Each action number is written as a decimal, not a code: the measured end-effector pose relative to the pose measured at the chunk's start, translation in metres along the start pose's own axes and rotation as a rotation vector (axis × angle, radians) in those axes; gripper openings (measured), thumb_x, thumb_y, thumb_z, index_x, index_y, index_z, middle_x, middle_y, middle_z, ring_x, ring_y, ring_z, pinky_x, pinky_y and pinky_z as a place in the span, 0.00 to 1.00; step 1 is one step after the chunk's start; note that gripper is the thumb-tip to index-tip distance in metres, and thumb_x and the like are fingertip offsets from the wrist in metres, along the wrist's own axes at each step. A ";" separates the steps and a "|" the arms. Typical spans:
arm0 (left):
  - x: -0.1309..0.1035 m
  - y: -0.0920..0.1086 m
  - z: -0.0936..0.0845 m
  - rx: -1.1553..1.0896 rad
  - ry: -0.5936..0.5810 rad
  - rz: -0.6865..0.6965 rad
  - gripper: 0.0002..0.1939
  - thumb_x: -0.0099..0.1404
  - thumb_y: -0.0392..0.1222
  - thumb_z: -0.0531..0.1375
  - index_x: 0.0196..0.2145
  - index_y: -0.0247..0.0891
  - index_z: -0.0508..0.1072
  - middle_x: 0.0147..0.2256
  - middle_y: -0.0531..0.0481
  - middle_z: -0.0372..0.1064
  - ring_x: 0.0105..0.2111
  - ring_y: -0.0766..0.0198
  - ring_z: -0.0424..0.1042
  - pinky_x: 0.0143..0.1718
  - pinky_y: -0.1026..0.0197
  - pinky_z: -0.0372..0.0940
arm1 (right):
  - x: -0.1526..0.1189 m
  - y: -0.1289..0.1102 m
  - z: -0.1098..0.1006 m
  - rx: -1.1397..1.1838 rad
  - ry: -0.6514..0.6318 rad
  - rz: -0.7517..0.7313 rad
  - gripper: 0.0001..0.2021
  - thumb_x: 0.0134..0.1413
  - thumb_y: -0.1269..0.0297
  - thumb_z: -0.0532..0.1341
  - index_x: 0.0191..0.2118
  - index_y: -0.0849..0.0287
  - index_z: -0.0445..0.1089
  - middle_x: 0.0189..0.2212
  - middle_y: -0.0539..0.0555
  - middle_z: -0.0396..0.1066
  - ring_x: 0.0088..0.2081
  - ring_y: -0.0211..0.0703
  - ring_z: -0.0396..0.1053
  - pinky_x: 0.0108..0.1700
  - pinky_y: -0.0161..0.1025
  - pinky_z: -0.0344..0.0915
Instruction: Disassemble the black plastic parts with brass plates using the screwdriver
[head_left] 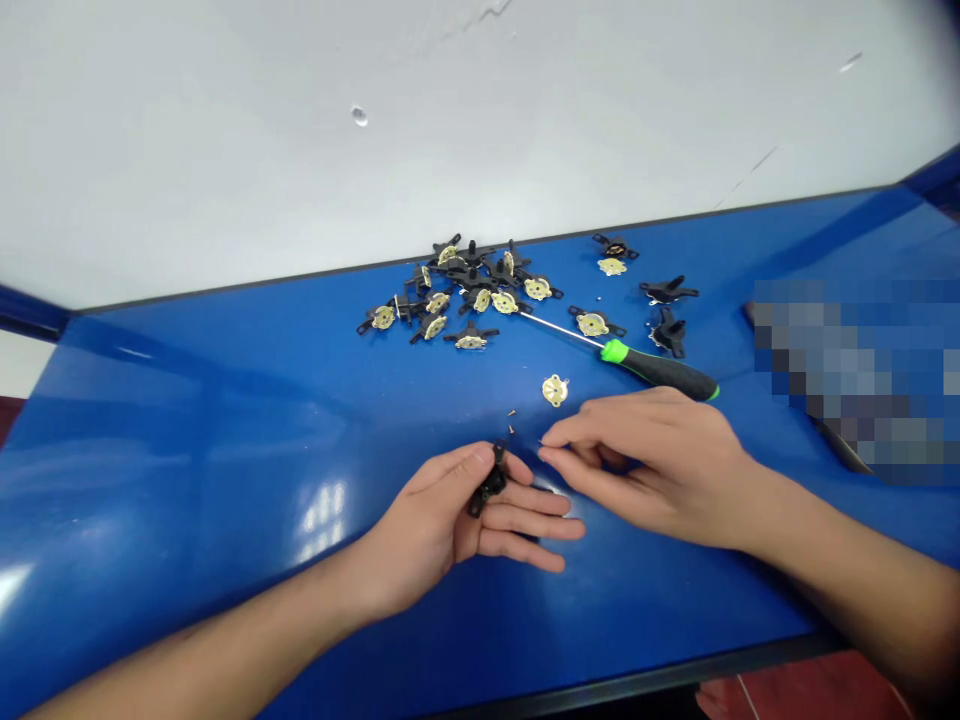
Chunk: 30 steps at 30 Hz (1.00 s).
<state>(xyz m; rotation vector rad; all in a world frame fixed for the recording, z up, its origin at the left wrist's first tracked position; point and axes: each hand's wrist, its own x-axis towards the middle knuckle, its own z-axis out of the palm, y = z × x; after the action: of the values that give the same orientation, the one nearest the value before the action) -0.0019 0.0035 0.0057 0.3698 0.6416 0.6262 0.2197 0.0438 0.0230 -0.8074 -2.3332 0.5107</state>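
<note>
My left hand (450, 515) holds a small black plastic part (490, 482) under the thumb, with the other fingers stretched out. To its right, my right hand (652, 465) is closed in a pinch, thumb and forefinger together. Something tiny may be between those fingertips, too small to name. Two tiny screws (511, 430) lie on the table just beyond the left hand. A loose round metal plate (555, 390) with small ears rests a little farther off. Beyond the right hand lies a screwdriver (660, 373) with a black and green handle, its shaft pointing up and left.
Several black parts with brass-coloured plates (472, 285) are heaped at the back of the blue table (225, 420). A few more black parts (669, 290) lie to the right. A white wall (480, 120) rises behind. A blurred-out object (862, 380) is at the right.
</note>
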 end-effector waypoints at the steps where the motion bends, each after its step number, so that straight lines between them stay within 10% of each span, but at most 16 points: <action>1: 0.000 0.000 0.000 -0.007 0.003 -0.002 0.23 0.80 0.44 0.44 0.43 0.27 0.75 0.43 0.27 0.81 0.46 0.44 0.82 0.44 0.47 0.78 | 0.000 0.004 -0.002 -0.057 -0.024 -0.038 0.03 0.66 0.69 0.62 0.38 0.60 0.72 0.23 0.45 0.70 0.23 0.32 0.64 0.28 0.33 0.59; 14: 0.001 0.001 0.000 -0.001 -0.075 0.029 0.25 0.81 0.40 0.43 0.48 0.28 0.78 0.40 0.36 0.79 0.41 0.56 0.82 0.46 0.50 0.78 | 0.001 -0.012 0.015 -0.029 -0.019 -0.142 0.04 0.65 0.68 0.63 0.44 0.60 0.73 0.47 0.59 0.75 0.46 0.45 0.73 0.47 0.44 0.74; 30: -0.001 0.007 -0.006 -0.007 -0.182 -0.044 0.20 0.75 0.40 0.49 0.52 0.29 0.76 0.41 0.36 0.77 0.44 0.51 0.79 0.50 0.44 0.73 | 0.001 -0.009 0.024 -0.015 -0.003 -0.260 0.03 0.64 0.72 0.64 0.42 0.67 0.73 0.41 0.59 0.79 0.46 0.45 0.75 0.56 0.45 0.74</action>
<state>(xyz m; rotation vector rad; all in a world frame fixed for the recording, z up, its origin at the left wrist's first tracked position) -0.0089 0.0093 0.0053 0.4004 0.4724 0.5453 0.1993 0.0338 0.0102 -0.4990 -2.4005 0.3816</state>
